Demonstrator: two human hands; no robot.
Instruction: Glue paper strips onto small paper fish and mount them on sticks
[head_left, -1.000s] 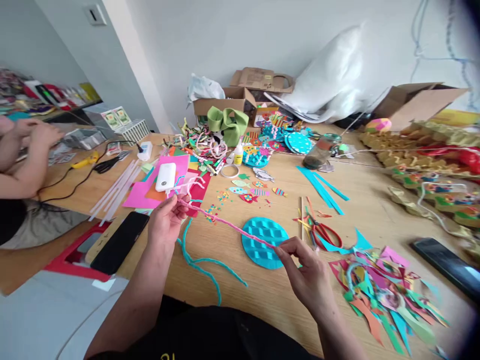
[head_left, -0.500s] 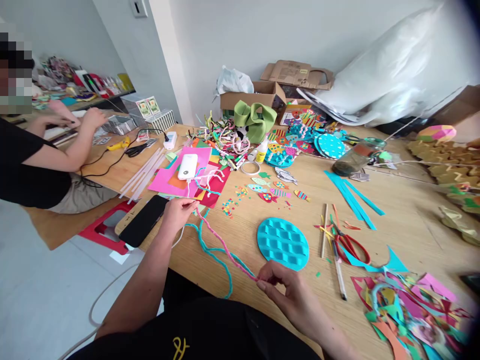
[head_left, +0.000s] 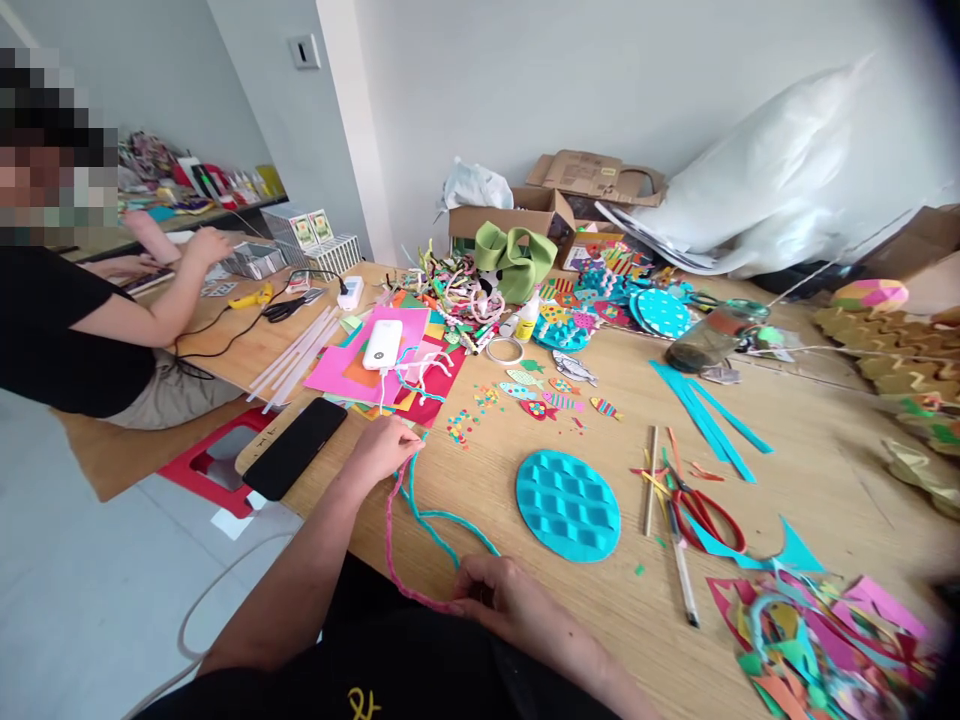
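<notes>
A strand of pink yarn [head_left: 389,540] hangs in a loose curve between my two hands near the table's front edge. My left hand [head_left: 386,450] pinches its upper end, close to the coloured paper sheets. At the other end, my right hand [head_left: 499,595] has thumb and forefinger closed on the yarn. Blue yarn [head_left: 461,518] lies on the table between the hands, one part running behind my right fingers. Beyond my right hand rests a blue oval piece [head_left: 568,500] with rows of raised folds.
To the left are a black phone [head_left: 296,448] and a white power bank [head_left: 383,344] on pink paper. Red-handled scissors [head_left: 709,515], a pen [head_left: 684,570] and paper scraps [head_left: 825,640] lie right. Paper fish [head_left: 540,410] sit mid-table. Another person [head_left: 112,300] works at far left.
My right hand has moved left and toward me, so the pink yarn, taut before, now sags in a curve. My left hand has shifted slightly right and down. The view has turned slightly.
</notes>
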